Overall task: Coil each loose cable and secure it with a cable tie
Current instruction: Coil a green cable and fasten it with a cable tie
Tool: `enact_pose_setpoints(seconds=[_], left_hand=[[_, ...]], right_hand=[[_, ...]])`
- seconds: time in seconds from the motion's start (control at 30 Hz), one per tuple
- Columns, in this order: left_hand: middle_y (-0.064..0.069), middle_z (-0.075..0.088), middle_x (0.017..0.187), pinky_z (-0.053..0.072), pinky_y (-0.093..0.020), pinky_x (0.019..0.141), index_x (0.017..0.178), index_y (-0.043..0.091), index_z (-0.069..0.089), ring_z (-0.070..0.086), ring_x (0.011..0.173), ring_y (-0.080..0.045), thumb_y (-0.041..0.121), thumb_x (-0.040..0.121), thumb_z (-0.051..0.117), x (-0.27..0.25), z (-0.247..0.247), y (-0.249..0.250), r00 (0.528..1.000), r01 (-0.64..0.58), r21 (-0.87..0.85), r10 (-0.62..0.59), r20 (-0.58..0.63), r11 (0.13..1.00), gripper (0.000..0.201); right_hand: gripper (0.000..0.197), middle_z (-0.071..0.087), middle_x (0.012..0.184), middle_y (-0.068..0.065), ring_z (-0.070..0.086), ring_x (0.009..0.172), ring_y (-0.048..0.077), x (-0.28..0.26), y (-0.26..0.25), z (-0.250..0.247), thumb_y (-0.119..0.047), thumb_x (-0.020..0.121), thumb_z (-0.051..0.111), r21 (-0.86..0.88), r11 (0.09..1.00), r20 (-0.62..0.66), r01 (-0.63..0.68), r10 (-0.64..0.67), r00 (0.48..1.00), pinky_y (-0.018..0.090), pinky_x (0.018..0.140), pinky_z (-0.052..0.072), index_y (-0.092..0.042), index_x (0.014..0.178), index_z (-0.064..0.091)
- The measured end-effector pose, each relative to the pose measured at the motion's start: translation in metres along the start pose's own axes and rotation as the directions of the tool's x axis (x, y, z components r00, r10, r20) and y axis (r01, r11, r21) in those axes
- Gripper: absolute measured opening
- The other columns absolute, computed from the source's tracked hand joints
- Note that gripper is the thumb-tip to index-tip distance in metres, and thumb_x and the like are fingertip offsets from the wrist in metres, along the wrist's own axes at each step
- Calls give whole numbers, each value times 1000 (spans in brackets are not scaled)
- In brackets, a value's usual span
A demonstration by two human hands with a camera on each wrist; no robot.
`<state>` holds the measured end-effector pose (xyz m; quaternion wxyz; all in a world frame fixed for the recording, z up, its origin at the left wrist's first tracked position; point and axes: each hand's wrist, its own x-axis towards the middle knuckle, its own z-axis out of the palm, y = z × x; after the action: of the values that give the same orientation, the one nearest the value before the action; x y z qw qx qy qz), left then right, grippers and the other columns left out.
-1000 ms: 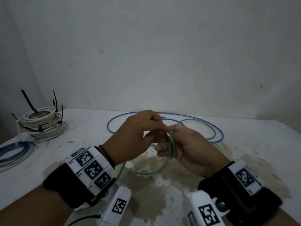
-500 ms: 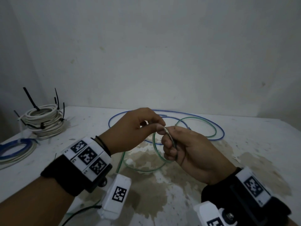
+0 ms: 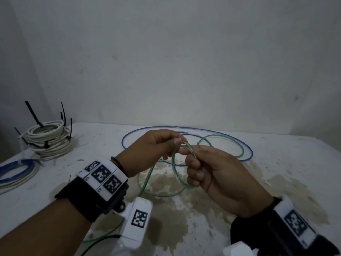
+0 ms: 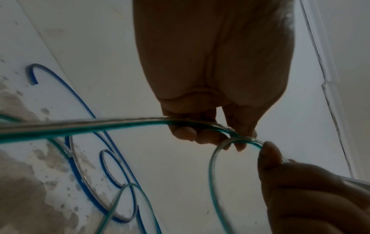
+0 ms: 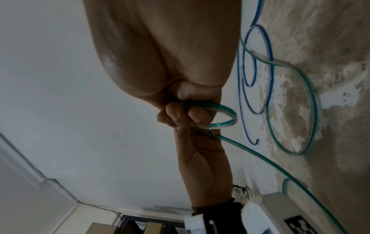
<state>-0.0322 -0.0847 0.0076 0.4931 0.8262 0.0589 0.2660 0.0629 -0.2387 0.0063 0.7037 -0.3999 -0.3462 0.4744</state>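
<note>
A thin green cable [image 3: 175, 172] forms a small loop held up above the table between both hands. My right hand [image 3: 195, 167] grips the loop, with fingers curled round its right side [image 5: 226, 109]. Meeting it at the top of the loop, my left hand [image 3: 177, 143] pinches the cable [image 4: 230, 131] between thumb and fingertips. The rest of the green cable trails down onto the table in wide loose loops [image 3: 158, 193] and runs toward the near edge. A loose blue cable [image 3: 184, 129] lies in big curves behind the hands.
White cable coils [image 3: 48, 139] bound with black cable ties [image 3: 33, 115] are stacked at the back left. Another blue and white coil [image 3: 16, 172] lies at the left edge. The white table [image 3: 286, 154] is stained brown under the hands. A wall rises right behind it.
The green loop in my right hand has widened and turned more face-on to the head camera. My left hand has moved to pinch the cable at the loop's top.
</note>
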Motion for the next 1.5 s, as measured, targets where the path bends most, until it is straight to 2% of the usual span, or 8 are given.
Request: enact_pose_setpoints(seconds=[0.27,0.43,0.67,0.83,1.1,1.2,1.37,1.5], left_hand=[[11,62,71,43,-12,57,110,32,52,57,56,-3,11,97,48,1,-3,-23,966,-76,361,159,-205,930,25],[18,58,84,40,-4,66,101,20,67,54,76,6,-2,84,45,2,0,-32,940,-279,611,342,15,741,36],[1,54,109,48,-28,77,108,18,63,56,92,-16,8,84,65,20,24,-21,892,-384,717,436,123,582,27],[-17,44,131,46,-41,87,118,18,61,48,113,-32,-12,66,65,36,28,-20,811,-386,891,547,206,237,60],[-8,57,129,32,-47,106,101,23,66,44,127,-26,14,78,72,28,23,-19,701,-574,816,471,535,-72,26],[-7,62,120,33,-40,108,106,18,53,48,124,-22,13,87,60,19,24,-25,683,-631,774,514,519,57,21],[6,57,115,46,-23,88,115,20,53,57,104,-11,28,100,39,0,35,-20,837,-506,556,532,129,660,23],[9,59,106,45,-17,87,110,20,60,58,100,-4,36,101,34,-9,54,-15,859,-452,459,512,-7,765,32]], right_hand=[[25,61,63,2,56,46,6,3,-73,-13,-10,90,44,213,956,-185,202,-164,969,21,50,53,1,79,63],[5,46,62,-3,43,41,2,6,-118,-28,1,79,50,300,910,-232,287,-222,947,17,44,45,-3,82,52],[16,43,55,-6,29,37,3,4,-116,-17,-4,72,47,120,977,-140,178,-160,977,15,38,33,-5,88,49],[14,41,57,-6,30,37,3,-4,-116,-9,-5,77,45,149,981,-67,122,-113,991,15,37,32,-3,90,51],[12,41,56,-6,30,37,4,-6,-121,-11,-7,81,43,155,980,-82,125,-113,990,15,38,32,-4,89,50],[14,38,55,-3,29,37,4,1,-120,-28,-1,74,43,170,976,-180,136,-105,978,17,38,32,-3,87,49],[22,44,62,2,35,41,9,14,-94,-44,2,70,36,255,962,-241,98,-35,970,20,40,36,-4,88,47],[20,46,61,2,38,44,9,26,-71,-47,5,83,30,292,954,-252,68,8,968,20,42,39,-7,88,44]])
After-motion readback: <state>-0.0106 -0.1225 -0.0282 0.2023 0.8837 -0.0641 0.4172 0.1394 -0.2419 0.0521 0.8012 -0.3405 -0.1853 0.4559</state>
